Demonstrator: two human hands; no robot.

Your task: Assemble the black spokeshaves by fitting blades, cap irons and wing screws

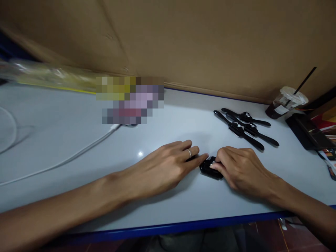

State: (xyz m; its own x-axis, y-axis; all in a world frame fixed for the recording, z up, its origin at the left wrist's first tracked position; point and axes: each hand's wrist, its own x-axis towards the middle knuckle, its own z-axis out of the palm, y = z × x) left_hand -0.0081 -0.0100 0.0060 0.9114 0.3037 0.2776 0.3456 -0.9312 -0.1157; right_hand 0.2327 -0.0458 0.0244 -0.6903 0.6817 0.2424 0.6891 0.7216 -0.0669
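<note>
A black spokeshave (211, 172) lies low over the table near its front edge, its middle part showing between my hands. My left hand (176, 157), with a ring on one finger, is closed over its left handle, the index finger stretched to the middle part. At the right, the thumb and bent fingers of my right hand (237, 169) pinch at the middle part, close to a small shiny piece. My fingers hide both handles for the most part. Several more black spokeshaves (237, 128) lie in a loose group beyond my right hand.
A plastic cup (286, 101) with a dark drink and straw stands at the back right, beside a black box-like object (306, 131). A white cable (86, 151) runs across the left to a pixelated object (138, 101). Clear plastic wrapping (55, 75) lies along the cardboard wall (183, 42).
</note>
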